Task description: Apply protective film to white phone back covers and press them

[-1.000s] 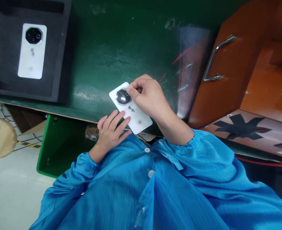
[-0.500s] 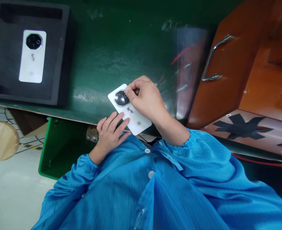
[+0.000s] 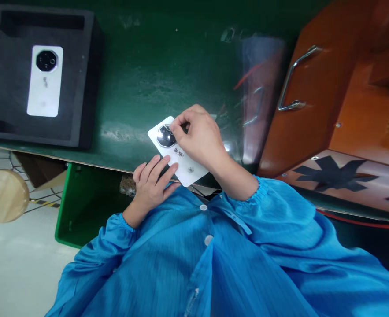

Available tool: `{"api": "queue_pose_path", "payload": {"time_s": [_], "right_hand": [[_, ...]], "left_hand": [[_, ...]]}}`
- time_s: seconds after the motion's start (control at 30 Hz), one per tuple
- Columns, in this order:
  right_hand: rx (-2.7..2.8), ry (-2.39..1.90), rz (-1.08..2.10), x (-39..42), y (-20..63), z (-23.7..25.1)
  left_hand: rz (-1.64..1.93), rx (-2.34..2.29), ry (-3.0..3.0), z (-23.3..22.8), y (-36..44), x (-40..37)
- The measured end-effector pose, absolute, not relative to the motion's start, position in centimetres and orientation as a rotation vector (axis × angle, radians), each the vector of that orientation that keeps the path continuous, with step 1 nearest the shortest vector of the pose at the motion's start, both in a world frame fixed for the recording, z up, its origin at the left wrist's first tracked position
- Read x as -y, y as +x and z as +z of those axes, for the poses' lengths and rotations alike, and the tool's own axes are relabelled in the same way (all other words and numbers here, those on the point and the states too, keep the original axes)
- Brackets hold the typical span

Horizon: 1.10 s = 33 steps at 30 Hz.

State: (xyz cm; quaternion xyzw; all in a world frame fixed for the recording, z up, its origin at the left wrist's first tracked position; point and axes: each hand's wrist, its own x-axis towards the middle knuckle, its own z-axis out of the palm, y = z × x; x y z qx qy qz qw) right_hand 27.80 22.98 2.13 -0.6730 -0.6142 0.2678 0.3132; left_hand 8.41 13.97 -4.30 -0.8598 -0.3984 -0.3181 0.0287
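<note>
My left hand [image 3: 150, 185] holds a white phone [image 3: 183, 166] by its lower edge, fingers laid flat across its back, at the near edge of the green table [image 3: 168, 75]. The phone lies back up, with a dark octagonal camera module [image 3: 164, 136] at its upper left. On that module, my right hand [image 3: 199, 138] has thumb and forefinger pinched together, and the palm covers the phone's right side. Whether anything small sits between the fingertips is hidden. A second white phone [image 3: 45, 81] lies back up in a black foam tray [image 3: 82, 66] at far left.
An orange cabinet [image 3: 333, 97] with a metal handle [image 3: 293, 79] stands to the right, a shiny clear sheet [image 3: 260, 88] leaning beside it. Below the table edge are a green bin [image 3: 82, 202] and a round wooden stool [image 3: 4, 196]. My blue smock fills the bottom.
The phone and both hands have shifted slightly left. My right fingertips stay pinched on the camera module. The grip of my left hand is unchanged.
</note>
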Motion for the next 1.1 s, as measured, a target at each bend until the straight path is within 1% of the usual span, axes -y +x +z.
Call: {"api": "queue_pose_path", "payload": {"time_s": [0.23, 0.4, 0.53, 0.67, 0.8, 0.97, 1.1], "right_hand": [[1.624, -1.808, 0.686, -22.9, 27.6, 2.5], [1.632, -1.858, 0.728, -22.9, 27.5, 2.7], [1.627, -1.770, 0.692, -22.9, 28.1, 2.3], [1.655, -1.667, 0.568, -22.3, 29.0, 2.4], [1.711, -1.587, 0.398, -19.5, 30.1, 3.6], [1.889, -1.564, 0.259, -15.0, 31.7, 4.3], [1.955, -1.663, 0.092, -13.8, 32.8, 4.7]], "left_hand": [[-0.979, 1.248, -2.662, -4.2, 8.4, -13.9], [-0.980, 1.226, -2.655, -4.1, 8.4, -14.0], [-0.970, 1.228, -2.659, -4.0, 8.3, -14.1], [-0.967, 1.227, -2.665, -4.2, 8.5, -14.0], [-0.945, 1.214, -2.699, -3.8, 8.0, -14.0], [-0.913, 1.370, -2.666, -1.6, 4.3, -15.8], [-1.019, 1.414, -2.621, -0.2, 1.6, -16.3]]}}
